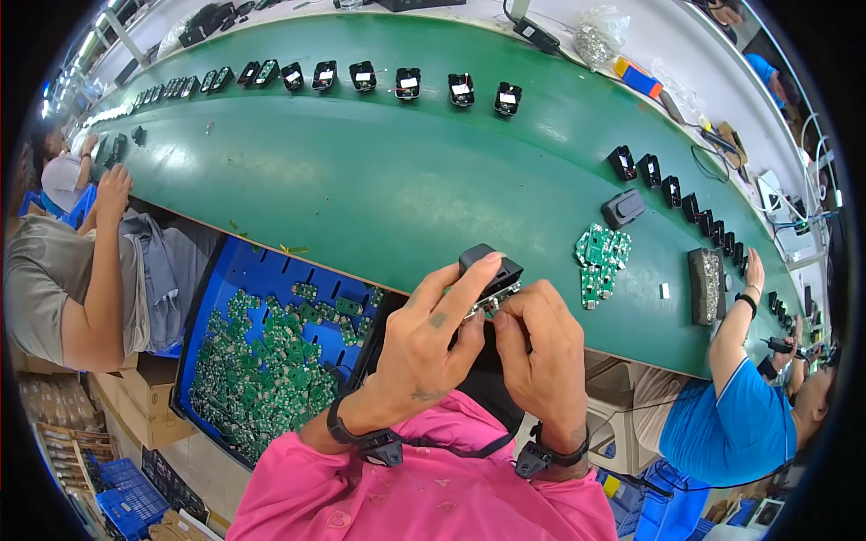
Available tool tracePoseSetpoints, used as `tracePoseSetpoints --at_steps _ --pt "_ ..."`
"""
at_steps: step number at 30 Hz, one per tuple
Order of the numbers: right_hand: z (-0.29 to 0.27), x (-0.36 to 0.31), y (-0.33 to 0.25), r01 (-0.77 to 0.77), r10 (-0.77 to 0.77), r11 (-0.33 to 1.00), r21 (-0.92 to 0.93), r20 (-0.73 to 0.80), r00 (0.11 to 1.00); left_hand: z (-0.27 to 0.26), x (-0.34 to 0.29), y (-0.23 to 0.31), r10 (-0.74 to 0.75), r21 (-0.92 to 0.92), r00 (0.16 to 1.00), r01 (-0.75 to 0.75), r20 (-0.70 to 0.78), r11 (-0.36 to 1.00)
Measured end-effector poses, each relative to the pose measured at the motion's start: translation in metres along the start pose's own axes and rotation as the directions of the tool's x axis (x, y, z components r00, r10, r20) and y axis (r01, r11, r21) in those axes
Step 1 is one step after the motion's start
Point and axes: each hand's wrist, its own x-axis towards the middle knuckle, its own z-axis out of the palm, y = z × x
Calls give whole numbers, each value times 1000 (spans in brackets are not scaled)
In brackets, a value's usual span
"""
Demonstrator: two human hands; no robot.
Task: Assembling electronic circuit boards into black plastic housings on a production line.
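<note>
My left hand (428, 341) is closed around a small black plastic housing (508, 270), held tilted above the table's near edge. Metal and light-coloured parts show along the housing's underside, partly covered by my fingers. Right beside it, the fingers of my right hand (552, 347) are pinched together against those parts. What they grip, if anything, is hidden by the fingers. To the right on the table lies a pile of green circuit boards (595, 261), with a dark grey plastic case (622, 208) just behind it.
Black housings (408, 84) stand in a row along the green table (361, 171), and more (672, 191) at the right. A blue bin (212, 338) of circuit boards sits at my left. Co-workers sit on both sides. A dark block (706, 287) lies near the right one.
</note>
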Motion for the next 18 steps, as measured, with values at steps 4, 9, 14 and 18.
tracePoseSetpoints --at_steps 4,9,14,18 --pt "-12 2 4 -1 3 1000 -21 120 993 -3 -3 6 -44 35 995 41 86 999" --pt "-15 -2 2 -26 25 1000 2 145 989 -4 -4 7 0 77 996 -8 91 997" --pt "-17 -6 6 -54 47 998 27 198 979 -2 -13 7 -68 51 990 62 122 997" --pt "-17 -6 13 -36 23 998 59 212 977 0 -16 11 -20 97 993 9 114 995"
